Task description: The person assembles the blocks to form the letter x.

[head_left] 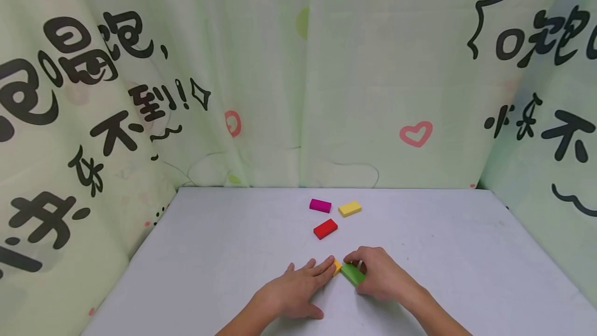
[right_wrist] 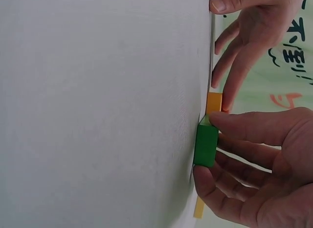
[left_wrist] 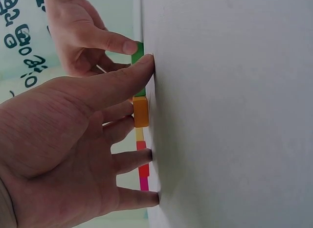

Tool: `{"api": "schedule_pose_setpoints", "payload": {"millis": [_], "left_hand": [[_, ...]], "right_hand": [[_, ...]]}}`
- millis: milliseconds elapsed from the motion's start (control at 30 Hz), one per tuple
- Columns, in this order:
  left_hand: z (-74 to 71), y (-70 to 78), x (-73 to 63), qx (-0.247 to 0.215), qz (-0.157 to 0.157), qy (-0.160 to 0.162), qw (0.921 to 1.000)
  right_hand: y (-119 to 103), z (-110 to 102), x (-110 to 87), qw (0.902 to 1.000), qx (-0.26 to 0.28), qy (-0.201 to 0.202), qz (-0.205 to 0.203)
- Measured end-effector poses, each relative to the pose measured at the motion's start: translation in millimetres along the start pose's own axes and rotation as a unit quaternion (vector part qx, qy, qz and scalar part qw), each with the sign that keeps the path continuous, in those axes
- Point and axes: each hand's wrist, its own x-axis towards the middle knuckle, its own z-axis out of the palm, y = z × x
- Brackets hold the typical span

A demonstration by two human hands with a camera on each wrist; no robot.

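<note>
A: Grip?
B: Right hand pinches green block, just right of orange block; left hand touches orange block, fingers straight.
A: Risk?
B: Pushing green block too hard could skew orange block.

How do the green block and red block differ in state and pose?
The right hand pinches the green block; the red block lies untouched. In the head view, the green block slants down rightward, the red block up rightward. Both are oblong blocks.
</note>
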Motion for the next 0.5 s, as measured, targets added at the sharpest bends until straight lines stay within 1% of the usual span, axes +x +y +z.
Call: {"api": "schedule_pose_setpoints", "payload": {"millis": [200, 500], "left_hand": [[0.0, -0.4, 0.0, -0.002, 0.000, 0.002, 1.0000], [1.2, -1.3, -2.4, -0.002, 0.009, 0.012, 0.9999]], "right_hand": [[-0.7, 0.4, -1.7, 1.0000, 0.003, 0.001, -0.004], [-0.2, 2.8, -2.8, 1.0000, 0.003, 0.001, -0.007]]}}
